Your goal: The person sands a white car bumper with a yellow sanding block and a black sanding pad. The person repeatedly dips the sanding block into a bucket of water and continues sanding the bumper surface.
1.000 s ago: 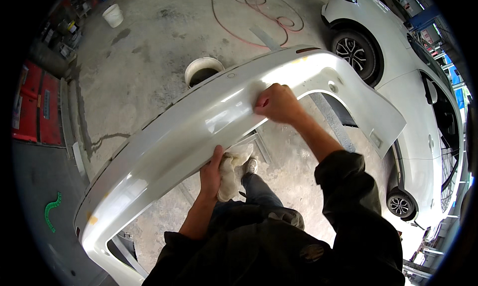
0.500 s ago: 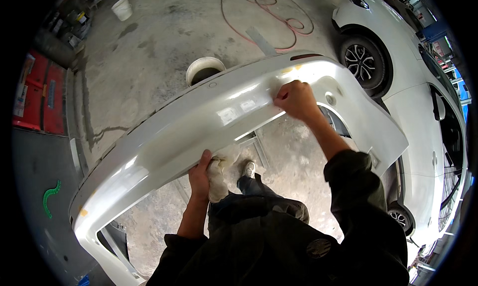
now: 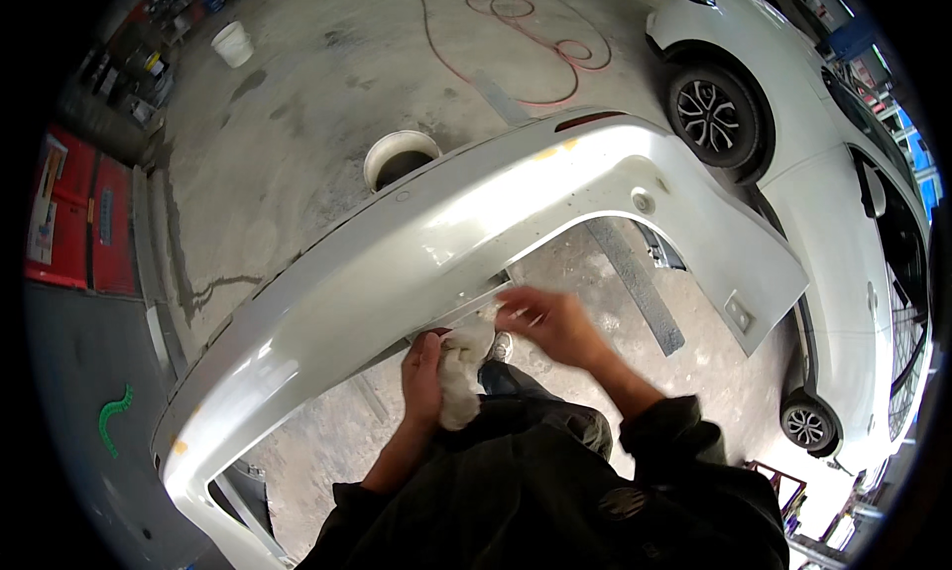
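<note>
A white car bumper [image 3: 337,267] lies in a long curve across the view, with small yellowish patches near both ends. My left hand [image 3: 423,377] is closed on a crumpled whitish cloth [image 3: 459,383], at the bumper's near edge. To its right, my right hand [image 3: 548,324] hangs in front of the bumper, off its surface. Motion smears its fingers, so I cannot make out whether anything is between them.
Past the bumper stands a white bucket [image 3: 401,154] with dark contents; another white bucket [image 3: 233,44] is farther left. A reddish hose [image 3: 516,14] coils on the floor. At right is a white car [image 3: 808,198], at left a red cabinet [image 3: 84,213].
My right hand has come away from the bumper's face, down and left toward the cloth. My left hand still holds the cloth, slightly farther right and lower.
</note>
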Tool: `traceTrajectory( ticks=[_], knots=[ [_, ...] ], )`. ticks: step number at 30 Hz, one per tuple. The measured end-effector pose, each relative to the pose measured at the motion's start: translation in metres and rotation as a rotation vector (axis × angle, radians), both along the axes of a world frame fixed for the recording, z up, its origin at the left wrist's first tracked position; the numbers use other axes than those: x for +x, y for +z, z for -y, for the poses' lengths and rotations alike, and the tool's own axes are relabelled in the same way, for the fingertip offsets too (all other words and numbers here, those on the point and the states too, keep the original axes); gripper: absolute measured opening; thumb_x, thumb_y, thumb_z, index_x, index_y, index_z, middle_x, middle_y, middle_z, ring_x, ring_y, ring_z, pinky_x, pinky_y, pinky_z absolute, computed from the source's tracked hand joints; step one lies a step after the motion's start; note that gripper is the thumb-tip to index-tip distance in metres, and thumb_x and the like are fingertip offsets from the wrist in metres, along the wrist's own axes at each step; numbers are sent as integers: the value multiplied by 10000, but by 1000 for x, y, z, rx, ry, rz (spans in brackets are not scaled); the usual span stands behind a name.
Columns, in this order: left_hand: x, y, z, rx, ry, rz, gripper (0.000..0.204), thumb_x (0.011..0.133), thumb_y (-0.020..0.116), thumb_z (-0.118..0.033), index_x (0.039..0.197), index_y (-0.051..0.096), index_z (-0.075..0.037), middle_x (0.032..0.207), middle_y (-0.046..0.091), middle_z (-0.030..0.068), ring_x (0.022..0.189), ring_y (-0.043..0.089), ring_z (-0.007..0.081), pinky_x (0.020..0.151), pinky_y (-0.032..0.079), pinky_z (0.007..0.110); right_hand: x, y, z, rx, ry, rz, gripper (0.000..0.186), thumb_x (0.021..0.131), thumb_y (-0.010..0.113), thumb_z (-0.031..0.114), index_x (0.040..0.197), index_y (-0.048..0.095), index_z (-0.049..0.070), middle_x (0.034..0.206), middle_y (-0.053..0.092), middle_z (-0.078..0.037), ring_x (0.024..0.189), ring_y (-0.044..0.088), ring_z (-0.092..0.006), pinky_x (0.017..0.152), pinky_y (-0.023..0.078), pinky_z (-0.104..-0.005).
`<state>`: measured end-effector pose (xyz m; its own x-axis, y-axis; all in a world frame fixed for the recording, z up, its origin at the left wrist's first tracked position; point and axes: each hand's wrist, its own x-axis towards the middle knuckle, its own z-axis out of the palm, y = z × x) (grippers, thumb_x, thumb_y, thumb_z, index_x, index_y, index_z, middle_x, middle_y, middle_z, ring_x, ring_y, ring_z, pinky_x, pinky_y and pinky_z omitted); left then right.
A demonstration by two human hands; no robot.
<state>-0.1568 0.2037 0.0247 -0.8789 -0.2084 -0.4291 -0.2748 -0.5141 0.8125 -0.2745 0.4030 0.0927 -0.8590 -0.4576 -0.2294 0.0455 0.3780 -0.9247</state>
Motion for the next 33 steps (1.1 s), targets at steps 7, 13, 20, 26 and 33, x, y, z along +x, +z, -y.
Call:
traceTrajectory(
  ticks=[7, 13, 20, 26, 33],
  knots=[
    [-24, 18, -38, 317, -141, -225, 582, 1120, 365, -511, 1477, 425, -55, 1374, 558, 85, 1299, 517, 191, 1073, 441, 378, 50, 7, 12, -36, -165, -38, 561, 872, 825, 214, 1362, 633, 18, 1155, 713, -189, 1064, 709, -271, 893, 566, -390],
    [-29, 22, 6, 64, -58, -134, 435, 1094, 527, -315, 1428, 528, -36, 1377, 599, 126, 1272, 561, 230, 1062, 457, 405, -72, 53, -74, 294, -469, -679, 281, 899, 753, 107, 1179, 739, 84, 1101, 724, -137, 936, 693, -283, 802, 569, -397],
    [-18, 12, 46, 244, 108, 3, 341, 1075, 576, -319, 1213, 644, -14, 990, 751, 148, 910, 713, 231, 860, 574, 361, -159, -21, -78, 651, -616, -827, 200, 904, 707, 138, 1094, 759, 105, 1009, 731, -141, 1003, 674, -363, 864, 553, -466],
    [-19, 9, 44, 276, 157, 23, 270, 1056, 598, -284, 1138, 654, -33, 880, 737, 144, 771, 689, 222, 707, 530, 337, -79, -8, 7, 517, -446, -958, 142, 880, 729, 114, 1017, 768, 115, 992, 744, -79, 925, 701, -275, 761, 591, -400],
    [-22, 7, 46, 227, 136, 13, 283, 1061, 578, -301, 1169, 669, -56, 922, 759, 110, 773, 692, 164, 674, 510, 293, -26, 24, 47, 246, -142, -825, 172, 855, 792, 123, 1026, 780, 109, 969, 774, -68, 857, 735, -258, 766, 609, -380]
  ],
)
